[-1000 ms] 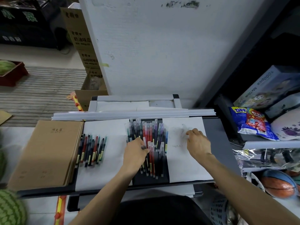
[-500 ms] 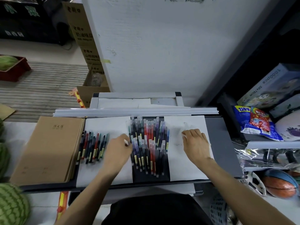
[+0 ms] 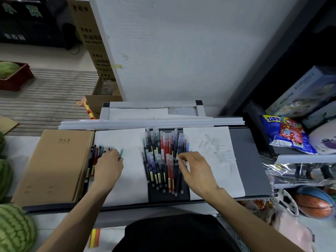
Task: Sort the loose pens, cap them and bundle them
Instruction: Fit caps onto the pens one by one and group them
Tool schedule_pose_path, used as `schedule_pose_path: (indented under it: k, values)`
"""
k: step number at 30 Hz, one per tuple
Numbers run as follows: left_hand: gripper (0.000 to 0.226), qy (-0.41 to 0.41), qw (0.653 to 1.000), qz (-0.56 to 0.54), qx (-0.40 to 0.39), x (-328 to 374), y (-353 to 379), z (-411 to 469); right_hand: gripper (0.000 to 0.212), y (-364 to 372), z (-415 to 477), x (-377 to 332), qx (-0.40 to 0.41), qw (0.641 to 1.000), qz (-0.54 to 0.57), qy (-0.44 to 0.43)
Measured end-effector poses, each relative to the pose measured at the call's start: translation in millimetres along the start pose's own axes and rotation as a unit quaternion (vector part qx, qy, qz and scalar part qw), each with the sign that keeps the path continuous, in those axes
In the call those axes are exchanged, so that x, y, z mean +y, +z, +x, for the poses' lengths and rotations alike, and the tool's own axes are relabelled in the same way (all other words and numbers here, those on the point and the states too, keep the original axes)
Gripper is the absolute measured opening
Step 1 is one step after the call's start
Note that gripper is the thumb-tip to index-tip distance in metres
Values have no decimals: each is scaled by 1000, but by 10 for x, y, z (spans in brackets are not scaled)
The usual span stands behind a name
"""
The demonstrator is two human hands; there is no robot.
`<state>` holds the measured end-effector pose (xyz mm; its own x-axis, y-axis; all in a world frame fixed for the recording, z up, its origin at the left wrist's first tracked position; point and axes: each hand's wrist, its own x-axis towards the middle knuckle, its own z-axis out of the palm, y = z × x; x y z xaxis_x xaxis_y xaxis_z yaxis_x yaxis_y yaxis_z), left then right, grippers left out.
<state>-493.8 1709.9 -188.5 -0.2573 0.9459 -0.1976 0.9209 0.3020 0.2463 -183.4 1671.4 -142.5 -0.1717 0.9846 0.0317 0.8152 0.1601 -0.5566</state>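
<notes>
A big pile of capped pens (image 3: 163, 160), red, blue, purple and black, lies on the dark desk surface (image 3: 251, 160) between two white sheets. On the left sheet (image 3: 131, 179) lies a smaller row of sorted pens (image 3: 93, 157), partly hidden by my left hand (image 3: 109, 166). That hand holds a green pen (image 3: 121, 153) at the row's right end. My right hand (image 3: 194, 170) is at the pile's right edge, with thumb and forefinger pinching a pen (image 3: 179, 158). The right sheet (image 3: 218, 151) carries faint scribbles.
A stack of brown notebooks (image 3: 52, 166) lies left of the sorted row. Watermelons (image 3: 14, 230) sit at the far left. Shelves on the right hold a snack bag (image 3: 285, 135), a puzzle box (image 3: 305, 91) and a basketball (image 3: 314, 204). A white board stands behind the desk.
My left hand has carried a pen from the pile leftward to the sorted row. My right hand has moved from the right sheet to the pile's right edge.
</notes>
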Motion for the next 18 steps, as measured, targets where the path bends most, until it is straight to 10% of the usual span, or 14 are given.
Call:
schedule_pose_path:
  k: [9, 18]
  values:
    - [14, 60, 993, -97, -22, 235, -162, -176, 32, -83, -28, -115, -20, 928, 324, 185]
    - [15, 187, 900, -371, -132, 759, -321, -870, 29, -181, 11, -282, 25, 781, 578, 233]
